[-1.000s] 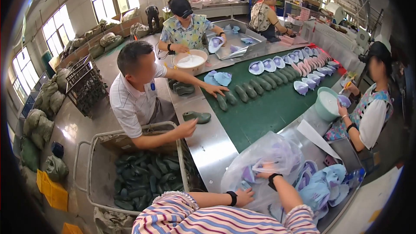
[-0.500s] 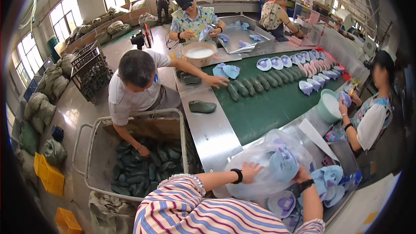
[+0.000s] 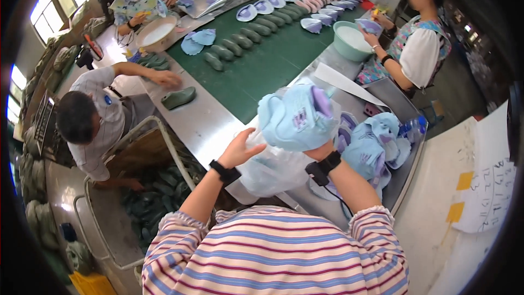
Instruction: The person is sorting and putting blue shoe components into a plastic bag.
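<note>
My right hand [image 3: 321, 152] holds a stack of light blue shoe uppers [image 3: 292, 123] with lilac linings up above the metal tray. Its fingers are mostly hidden beneath the fabric. To the left of the stack is my left hand [image 3: 240, 150], open, thumb and fingers apart, holding nothing. Under and between both hands lies a crumpled clear plastic bag [image 3: 273, 172]. More blue and lilac uppers [image 3: 365, 147] are piled in the metal tray [image 3: 406, 177] to the right of my right forearm.
A green conveyor belt [image 3: 234, 90] carries rows of dark green shoe lasts [image 3: 240, 43] and uppers. At left, a co-worker [image 3: 95, 117] reaches into a cart [image 3: 117, 235] of lasts. Another person [image 3: 412, 38] works at right beside a green basin [image 3: 349, 41]. A bottle [image 3: 413, 124] lies in the tray.
My right hand has lifted the blue uppers from the plastic bag. My left hand has come off the bag. The view has turned right; the co-worker's hand has left the lasts on the belt.
</note>
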Motion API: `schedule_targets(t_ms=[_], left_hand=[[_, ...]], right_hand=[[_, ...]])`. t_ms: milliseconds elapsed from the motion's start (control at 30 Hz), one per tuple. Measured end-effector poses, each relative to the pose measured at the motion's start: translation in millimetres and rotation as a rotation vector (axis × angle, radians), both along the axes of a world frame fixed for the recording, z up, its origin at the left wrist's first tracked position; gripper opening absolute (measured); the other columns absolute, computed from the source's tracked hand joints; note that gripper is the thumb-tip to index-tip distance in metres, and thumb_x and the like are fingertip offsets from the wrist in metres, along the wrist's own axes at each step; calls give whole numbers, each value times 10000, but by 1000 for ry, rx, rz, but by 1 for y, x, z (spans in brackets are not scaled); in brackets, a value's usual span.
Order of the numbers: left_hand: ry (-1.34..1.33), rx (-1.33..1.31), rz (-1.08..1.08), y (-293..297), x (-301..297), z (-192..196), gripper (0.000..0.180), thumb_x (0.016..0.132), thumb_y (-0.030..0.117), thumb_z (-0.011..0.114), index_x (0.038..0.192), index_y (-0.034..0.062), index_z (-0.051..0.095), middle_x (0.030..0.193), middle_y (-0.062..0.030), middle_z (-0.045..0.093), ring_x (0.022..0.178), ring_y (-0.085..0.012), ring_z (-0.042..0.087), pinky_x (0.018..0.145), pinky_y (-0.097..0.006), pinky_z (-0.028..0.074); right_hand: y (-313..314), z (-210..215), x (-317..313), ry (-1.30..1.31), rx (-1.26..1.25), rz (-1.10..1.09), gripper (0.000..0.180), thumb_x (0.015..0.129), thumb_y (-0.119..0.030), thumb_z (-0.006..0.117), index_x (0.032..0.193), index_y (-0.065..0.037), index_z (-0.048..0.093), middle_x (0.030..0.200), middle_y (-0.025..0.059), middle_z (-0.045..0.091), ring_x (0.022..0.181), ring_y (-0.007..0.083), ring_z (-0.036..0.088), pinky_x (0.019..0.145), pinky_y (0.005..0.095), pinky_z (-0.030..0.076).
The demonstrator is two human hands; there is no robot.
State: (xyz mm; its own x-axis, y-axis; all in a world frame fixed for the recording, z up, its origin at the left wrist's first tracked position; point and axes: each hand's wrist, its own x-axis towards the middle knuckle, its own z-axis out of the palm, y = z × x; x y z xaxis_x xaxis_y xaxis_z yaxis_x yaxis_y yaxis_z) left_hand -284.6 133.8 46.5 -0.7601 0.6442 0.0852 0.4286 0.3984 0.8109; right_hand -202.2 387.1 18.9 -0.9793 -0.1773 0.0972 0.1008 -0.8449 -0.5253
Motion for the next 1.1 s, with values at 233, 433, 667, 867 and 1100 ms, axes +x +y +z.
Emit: schedule_targets(t_ms=[233, 433, 667, 867, 1100], left_hand=[[-953, 896, 143, 18, 17, 18, 578, 768, 167, 675, 1227, -37, 388, 1161, -107, 516, 1054, -185, 494, 882, -321, 409], [-596, 873, 223, 0, 15, 49, 517, 702, 82, 724, 1126, -16, 445, 1049, -90, 565, 936, -163, 550, 834, -284, 433], [-922, 1163, 183, 4, 12, 21, 303, 912, 285, 460, 1141, 87, 476, 1082, -34, 558, 960, -165, 545, 852, -317, 442], [-953, 1288, 128, 7, 3, 17, 306, 909, 283, 452, 1151, 95, 463, 1130, -36, 536, 1018, -177, 518, 900, -360, 419], [-729, 1143, 195, 38, -4, 21, 252, 923, 203, 454, 1131, 61, 453, 1090, -36, 548, 962, -146, 521, 854, -295, 414]], right_hand=[[-47, 29, 7, 29, 599, 64, 611, 889, -211, 485, 1390, -100, 153, 1415, 48, 231, 1281, 173, 249, 1058, 336, 207], [-1, 66, 10, -207, 146, -106, 616, 834, -182, 572, 1337, -51, 243, 1323, 66, 349, 1194, 181, 360, 966, 321, 332], [-5, 60, 29, -15, 544, -224, 472, 811, -138, 562, 1248, -62, 401, 1138, 77, 527, 1055, 230, 510, 876, 378, 415], [29, 45, 46, -103, -243, -192, 429, 848, -181, 493, 1244, -43, 403, 1172, 94, 530, 1092, 250, 503, 969, 414, 357], [20, 54, 38, -228, 207, -245, 377, 779, -138, 602, 1121, -37, 480, 1008, 47, 579, 857, 155, 571, 722, 311, 482]])
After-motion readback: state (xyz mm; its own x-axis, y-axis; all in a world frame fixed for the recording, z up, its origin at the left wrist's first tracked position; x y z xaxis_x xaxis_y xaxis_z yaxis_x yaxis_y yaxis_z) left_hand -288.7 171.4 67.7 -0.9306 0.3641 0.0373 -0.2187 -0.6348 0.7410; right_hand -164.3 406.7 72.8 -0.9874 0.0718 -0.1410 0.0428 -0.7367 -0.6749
